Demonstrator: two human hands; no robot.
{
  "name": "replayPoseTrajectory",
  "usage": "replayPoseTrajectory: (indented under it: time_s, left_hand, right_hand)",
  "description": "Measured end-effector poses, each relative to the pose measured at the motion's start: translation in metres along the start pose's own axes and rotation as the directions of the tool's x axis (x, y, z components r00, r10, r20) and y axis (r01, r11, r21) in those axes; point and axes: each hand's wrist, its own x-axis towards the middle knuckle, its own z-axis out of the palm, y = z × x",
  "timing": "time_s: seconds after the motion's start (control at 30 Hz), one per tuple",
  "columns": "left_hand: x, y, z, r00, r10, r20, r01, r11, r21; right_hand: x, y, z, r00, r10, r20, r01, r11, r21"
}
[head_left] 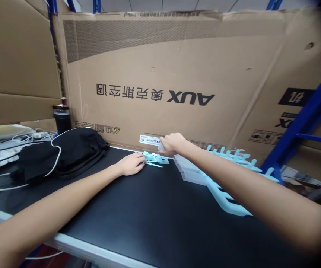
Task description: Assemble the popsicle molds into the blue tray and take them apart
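My left hand [132,163] lies on the black tabletop, fingers stretched toward a small heap of light blue plastic pieces [156,158] and touching its left edge. Just right of and above that heap, my right hand [171,144] is closed on a translucent plastic piece [160,146], mostly hidden by the fingers. Below the right wrist lies a clear plastic box [190,173]. Partly covered by my right forearm, a light blue plastic rack with upright prongs [224,199] stands on the right of the table.
A large cardboard sheet [138,63] with printing upside down closes off the back. On the left lie a black bag [79,150] and white cables [23,137], with a dark bottle [62,121] behind. Blue shelf posts [302,115] rise at the right. The black tabletop [138,219] has a pale front edge.
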Motion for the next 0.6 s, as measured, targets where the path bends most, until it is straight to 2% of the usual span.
replayPoseTrajectory:
  time_s: [0.1,0.2,0.3,0.43,0.6]
  left_hand:
    - [0.0,-0.001,0.001,1.0,-0.005,0.006,0.005,1.0,0.0]
    - [0.001,-0.001,0.0,1.0,-0.004,0.001,0.004,1.0,-0.004]
    - [0.0,0.0,0.0,1.0,0.004,-0.005,-0.005,1.0,-0.013]
    - [-0.001,0.001,-0.001,1.0,-0.013,0.0,0.013,1.0,-0.013]
    - [-0.001,0.001,-0.002,1.0,-0.027,0.014,0.027,1.0,-0.01]
  right_hand:
    - [-0.004,0.012,-0.004,0.989,0.033,0.147,-0.053,0.99,0.134]
    - [-0.023,0.037,0.0,0.966,-0.116,0.231,0.05,0.96,0.274]
    - [-0.052,0.057,0.015,0.956,-0.209,0.205,0.14,0.941,0.307]
    - [-0.086,0.068,0.044,0.956,-0.271,0.113,0.21,0.901,0.381]
    - [-0.099,0.076,0.072,0.97,-0.228,0.084,0.184,0.917,0.353]
